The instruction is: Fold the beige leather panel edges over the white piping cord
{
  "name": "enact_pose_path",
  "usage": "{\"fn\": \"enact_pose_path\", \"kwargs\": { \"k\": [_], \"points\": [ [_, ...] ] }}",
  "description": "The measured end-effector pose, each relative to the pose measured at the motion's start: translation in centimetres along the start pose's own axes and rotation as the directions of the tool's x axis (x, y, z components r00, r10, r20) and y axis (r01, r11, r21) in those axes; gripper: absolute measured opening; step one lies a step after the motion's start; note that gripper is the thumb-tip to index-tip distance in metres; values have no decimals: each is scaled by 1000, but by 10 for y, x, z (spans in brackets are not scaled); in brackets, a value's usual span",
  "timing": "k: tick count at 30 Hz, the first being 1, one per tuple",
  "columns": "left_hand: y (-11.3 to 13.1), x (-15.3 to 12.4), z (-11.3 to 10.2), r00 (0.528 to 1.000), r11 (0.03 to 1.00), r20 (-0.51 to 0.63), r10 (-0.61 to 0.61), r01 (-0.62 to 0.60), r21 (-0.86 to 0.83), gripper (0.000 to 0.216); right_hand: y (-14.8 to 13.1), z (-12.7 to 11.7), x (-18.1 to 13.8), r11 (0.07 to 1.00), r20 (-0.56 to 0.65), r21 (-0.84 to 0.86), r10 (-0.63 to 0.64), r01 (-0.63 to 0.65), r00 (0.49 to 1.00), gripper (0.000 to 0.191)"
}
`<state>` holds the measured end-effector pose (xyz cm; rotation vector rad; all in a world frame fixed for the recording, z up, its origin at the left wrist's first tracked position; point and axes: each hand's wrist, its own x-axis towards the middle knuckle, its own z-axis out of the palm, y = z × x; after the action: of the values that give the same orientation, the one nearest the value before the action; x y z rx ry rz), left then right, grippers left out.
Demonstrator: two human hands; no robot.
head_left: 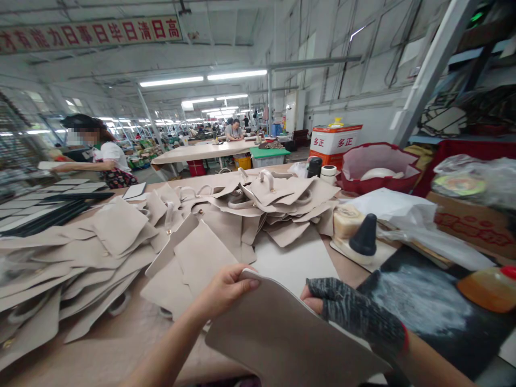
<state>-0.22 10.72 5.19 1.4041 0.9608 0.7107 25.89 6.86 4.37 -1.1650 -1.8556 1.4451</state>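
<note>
My two hands hold up one beige leather panel (278,333) close to me, tilted above the table. My left hand (226,290) is bare, with its fingers curled over the panel's top left corner. My right hand (355,314) wears a dark knitted glove with open fingertips and pinches the panel's upper right edge. Just behind the panel lie more beige pieces (201,252) and a white sheet (294,260) on the worktable (121,344).
Piles of beige cut pieces cover the left (60,269) and back (262,199). At right sit a black cone-tipped bottle (363,236), a dark board (419,306), an amber bottle (487,287), plastic bags and a red bin (379,166). A person (97,156) works far left.
</note>
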Motion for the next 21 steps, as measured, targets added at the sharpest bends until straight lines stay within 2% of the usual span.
{"fn": "enact_pose_path", "kwargs": {
  "k": [4,8,13,16,18,19,20,21],
  "points": [
    [-2,5,-1,998,994,35,-53,56,-96,36,6,-2,1,999,13,45,17,-17,1000,31],
    [-2,6,0,995,989,63,-76,84,-124,38,8,-1,2,998,10,36,59,-59,998,21],
    [-8,12,-4,993,999,112,-23,27,-34,33,8,5,1,983,69,106,140,-147,988,20],
    [-11,18,-5,990,992,132,43,-57,109,25,8,7,1,981,83,95,164,-172,983,24],
    [-11,20,-2,990,940,47,132,-140,313,19,8,9,2,985,58,84,143,-148,988,25],
    [-11,20,1,974,884,-38,225,-188,429,19,8,10,3,987,37,96,130,-133,991,26],
    [-10,19,5,929,813,-131,347,-228,536,21,8,11,4,986,14,112,121,-122,993,27],
    [-10,17,11,858,744,-215,467,-250,620,23,9,12,6,983,-7,136,122,-120,993,28]
  ]
}}
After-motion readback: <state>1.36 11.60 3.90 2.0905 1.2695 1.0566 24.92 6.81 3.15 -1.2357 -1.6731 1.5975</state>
